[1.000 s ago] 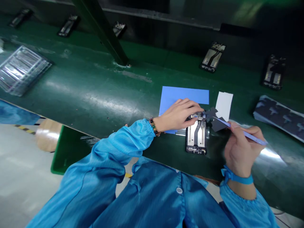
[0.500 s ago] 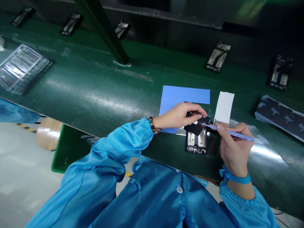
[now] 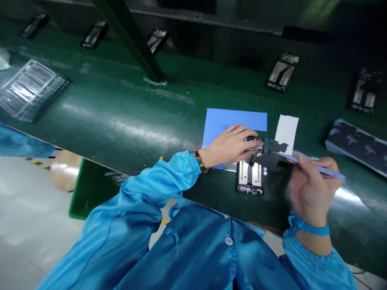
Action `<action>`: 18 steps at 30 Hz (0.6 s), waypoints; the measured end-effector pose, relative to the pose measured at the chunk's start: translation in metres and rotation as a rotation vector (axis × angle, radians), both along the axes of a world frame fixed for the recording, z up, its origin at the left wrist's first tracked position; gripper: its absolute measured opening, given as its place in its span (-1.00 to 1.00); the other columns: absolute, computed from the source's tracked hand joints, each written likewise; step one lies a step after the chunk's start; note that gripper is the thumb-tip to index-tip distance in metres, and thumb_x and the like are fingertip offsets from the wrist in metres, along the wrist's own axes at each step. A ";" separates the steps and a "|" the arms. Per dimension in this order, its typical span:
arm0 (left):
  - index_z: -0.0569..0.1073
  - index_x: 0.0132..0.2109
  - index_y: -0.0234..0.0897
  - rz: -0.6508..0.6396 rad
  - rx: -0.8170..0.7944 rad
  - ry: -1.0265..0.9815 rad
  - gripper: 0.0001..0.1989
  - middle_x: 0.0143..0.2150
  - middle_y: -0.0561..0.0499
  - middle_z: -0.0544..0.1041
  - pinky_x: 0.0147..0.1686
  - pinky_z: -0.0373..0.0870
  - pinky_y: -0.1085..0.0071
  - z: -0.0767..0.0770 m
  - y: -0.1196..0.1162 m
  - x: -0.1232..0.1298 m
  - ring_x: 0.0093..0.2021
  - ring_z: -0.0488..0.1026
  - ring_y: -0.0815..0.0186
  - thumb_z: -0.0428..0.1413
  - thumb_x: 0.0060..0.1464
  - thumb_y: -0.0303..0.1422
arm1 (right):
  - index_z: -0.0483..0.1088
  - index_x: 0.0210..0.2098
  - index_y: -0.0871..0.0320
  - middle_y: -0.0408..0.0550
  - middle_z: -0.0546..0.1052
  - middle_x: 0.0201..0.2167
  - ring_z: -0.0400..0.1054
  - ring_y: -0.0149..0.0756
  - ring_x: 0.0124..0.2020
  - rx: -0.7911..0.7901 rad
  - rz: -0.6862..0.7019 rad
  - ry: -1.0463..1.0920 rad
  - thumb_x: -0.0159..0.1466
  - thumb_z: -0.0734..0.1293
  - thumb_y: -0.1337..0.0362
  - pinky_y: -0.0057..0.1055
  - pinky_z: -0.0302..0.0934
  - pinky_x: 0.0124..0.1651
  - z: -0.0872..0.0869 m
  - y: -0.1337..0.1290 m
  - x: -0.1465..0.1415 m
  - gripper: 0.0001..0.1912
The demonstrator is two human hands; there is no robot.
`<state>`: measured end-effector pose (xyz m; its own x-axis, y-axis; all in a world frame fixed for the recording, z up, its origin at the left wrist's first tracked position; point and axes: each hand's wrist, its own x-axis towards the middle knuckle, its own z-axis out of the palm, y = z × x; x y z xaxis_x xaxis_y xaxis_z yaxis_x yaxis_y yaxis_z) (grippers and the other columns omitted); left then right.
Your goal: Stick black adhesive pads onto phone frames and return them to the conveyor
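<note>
My right hand (image 3: 314,189) pinches purple tweezers (image 3: 320,169), tips pointing left. At the tips hangs a thin black sticker (image 3: 269,159) of irregular shape, just right of an opened phone frame (image 3: 250,177). The frame lies on the table near me, its silver inner plate and a dark middle strip showing. My left hand (image 3: 232,145) reaches across the frame's upper end, with fingers stretched out and touching it; they hide part of that end. Beneath my left hand lies a blue sheet (image 3: 236,119).
White paper (image 3: 286,131) lies behind the tweezers. To the right is a stack of dark patterned sheets (image 3: 356,143). More phone frames (image 3: 282,72) line the back. A green post (image 3: 130,40) rises from the table; clear trays (image 3: 32,88) sit far left, and a green bin (image 3: 93,193) stands below the edge.
My right hand has moved right with the tweezers, carrying the black sticker off the phone frame to its right side. My left fingers have let go of the sticker and spread over the frame's upper end.
</note>
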<state>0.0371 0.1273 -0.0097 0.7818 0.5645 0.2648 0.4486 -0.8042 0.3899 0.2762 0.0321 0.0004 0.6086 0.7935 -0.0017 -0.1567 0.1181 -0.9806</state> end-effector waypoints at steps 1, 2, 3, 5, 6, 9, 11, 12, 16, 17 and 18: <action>0.57 0.37 -0.16 0.011 0.008 0.010 -0.60 0.36 -0.19 0.58 0.30 0.36 0.01 0.000 0.000 0.000 0.31 0.48 0.00 -0.01 0.61 -0.23 | 0.38 -0.43 0.01 -0.30 0.55 -0.52 0.65 -0.27 -0.32 -0.002 0.002 0.000 0.03 0.68 0.30 -0.28 0.63 -0.02 0.000 0.000 0.000 -0.60; 0.56 0.37 -0.17 0.019 0.010 0.016 -0.59 0.35 -0.20 0.58 0.30 0.36 0.02 0.000 0.000 0.001 0.31 0.48 0.00 -0.02 0.61 -0.22 | 0.38 -0.43 0.01 -0.29 0.56 -0.51 0.65 -0.27 -0.32 -0.005 0.003 0.001 0.02 0.69 0.29 -0.28 0.63 -0.02 0.000 0.000 -0.001 -0.60; 0.56 0.38 -0.19 0.025 0.007 0.018 -0.58 0.35 -0.20 0.58 0.30 0.35 0.02 0.000 0.000 0.000 0.31 0.48 -0.01 -0.03 0.61 -0.21 | 0.37 -0.43 0.01 -0.28 0.58 -0.50 0.65 -0.27 -0.32 -0.009 0.004 0.003 0.02 0.69 0.29 -0.28 0.63 -0.01 -0.001 0.000 -0.001 -0.59; 0.55 0.38 -0.24 0.029 -0.009 0.011 -0.56 0.35 -0.22 0.58 0.31 0.34 0.03 0.001 0.000 -0.001 0.31 0.48 -0.01 -0.05 0.62 -0.19 | 0.37 -0.43 0.01 -0.27 0.60 -0.50 0.65 -0.27 -0.33 -0.020 0.005 -0.007 0.02 0.69 0.28 -0.26 0.63 0.01 -0.001 -0.001 -0.003 -0.59; 0.54 0.38 -0.25 0.028 -0.022 0.006 -0.55 0.35 -0.23 0.58 0.31 0.34 0.04 0.002 0.001 -0.002 0.31 0.48 -0.01 -0.05 0.62 -0.18 | 0.37 -0.43 0.01 -0.27 0.61 -0.49 0.65 -0.27 -0.33 -0.027 0.009 -0.015 0.02 0.69 0.27 -0.26 0.62 0.02 -0.001 -0.001 -0.003 -0.59; 0.51 0.42 -0.27 0.023 -0.079 -0.015 -0.54 0.36 -0.22 0.58 0.32 0.32 0.05 0.006 0.002 -0.006 0.31 0.48 -0.01 0.04 0.58 -0.18 | 0.36 -0.43 0.03 -0.24 0.62 -0.49 0.66 -0.27 -0.32 -0.050 0.039 -0.025 0.01 0.70 0.27 -0.28 0.62 0.00 0.000 0.002 -0.004 -0.57; 0.47 0.46 -0.25 0.021 -0.124 -0.021 -0.50 0.36 -0.20 0.59 0.32 0.30 0.05 0.008 0.003 -0.009 0.30 0.47 -0.03 0.13 0.52 -0.18 | 0.36 -0.44 0.04 -0.23 0.62 -0.49 0.67 -0.25 -0.32 -0.065 0.076 -0.034 -0.01 0.72 0.26 -0.25 0.62 0.00 0.001 0.006 -0.002 -0.54; 0.45 0.47 -0.25 0.021 -0.145 -0.021 -0.48 0.36 -0.19 0.60 0.32 0.29 0.05 0.009 0.004 -0.011 0.30 0.46 -0.04 0.16 0.49 -0.20 | 0.35 -0.44 0.04 -0.23 0.62 -0.49 0.67 -0.22 -0.33 -0.073 0.100 -0.046 -0.03 0.73 0.25 -0.21 0.63 -0.01 0.002 0.009 0.000 -0.52; 0.43 0.49 -0.27 0.027 -0.206 -0.023 -0.46 0.34 -0.19 0.63 0.29 0.26 0.07 0.012 0.006 -0.014 0.27 0.47 -0.03 0.15 0.47 -0.28 | 0.36 -0.44 0.05 -0.20 0.63 -0.46 0.67 -0.18 -0.33 -0.095 0.210 -0.110 -0.02 0.76 0.22 -0.15 0.64 -0.01 0.004 0.025 0.006 -0.50; 0.43 0.49 -0.27 0.026 -0.217 -0.027 -0.46 0.33 -0.20 0.64 0.28 0.26 0.07 0.012 0.006 -0.014 0.27 0.48 -0.02 0.14 0.47 -0.30 | 0.37 -0.43 0.05 -0.18 0.65 -0.44 0.68 -0.18 -0.30 -0.099 0.229 -0.122 -0.01 0.75 0.23 -0.17 0.63 -0.02 0.005 0.029 0.007 -0.52; 0.43 0.49 -0.27 0.026 -0.225 -0.031 -0.46 0.32 -0.20 0.64 0.28 0.25 0.08 0.012 0.006 -0.014 0.26 0.48 -0.02 0.13 0.46 -0.32 | 0.38 -0.43 0.05 -0.16 0.67 -0.42 0.69 -0.18 -0.28 -0.105 0.243 -0.130 0.00 0.75 0.24 -0.19 0.63 -0.02 0.005 0.032 0.007 -0.53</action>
